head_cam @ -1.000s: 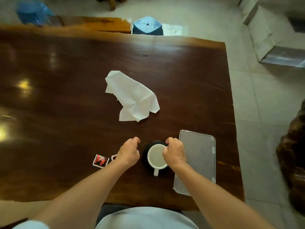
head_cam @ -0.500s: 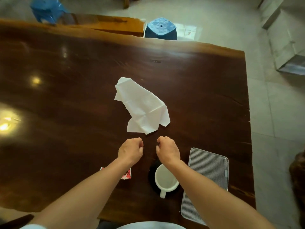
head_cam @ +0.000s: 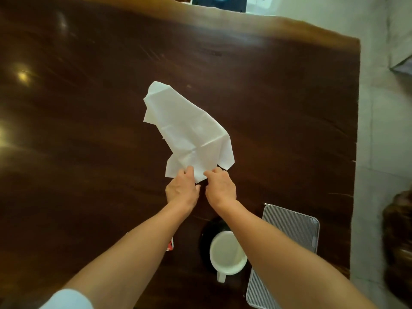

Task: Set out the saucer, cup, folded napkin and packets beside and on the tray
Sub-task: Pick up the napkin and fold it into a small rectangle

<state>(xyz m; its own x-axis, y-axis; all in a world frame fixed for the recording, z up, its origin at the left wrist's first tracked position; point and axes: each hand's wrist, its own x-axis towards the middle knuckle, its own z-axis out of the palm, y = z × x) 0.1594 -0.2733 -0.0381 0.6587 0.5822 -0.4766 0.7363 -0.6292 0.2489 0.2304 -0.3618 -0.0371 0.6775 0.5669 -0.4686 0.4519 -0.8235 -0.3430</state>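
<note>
A crumpled white napkin (head_cam: 188, 132) lies unfolded in the middle of the dark wooden table (head_cam: 89, 130). My left hand (head_cam: 181, 189) and my right hand (head_cam: 220, 188) both pinch its near edge, side by side. A white cup (head_cam: 227, 255) stands on a black saucer (head_cam: 208, 233) near the table's front edge, partly under my right forearm. Just right of it lies a ribbed metal tray (head_cam: 294, 226), also partly covered by that arm. A red packet (head_cam: 170, 245) peeks out from under my left forearm.
The table's right edge (head_cam: 355, 130) drops to a light tiled floor (head_cam: 379, 152). A blue stool (head_cam: 219, 1) stands beyond the far edge. A dark wooden object (head_cam: 399, 230) sits on the floor at the right.
Both hands left the cup and saucer and moved forward to the napkin, where they now grip its near edge. The view tilted forward with them.
</note>
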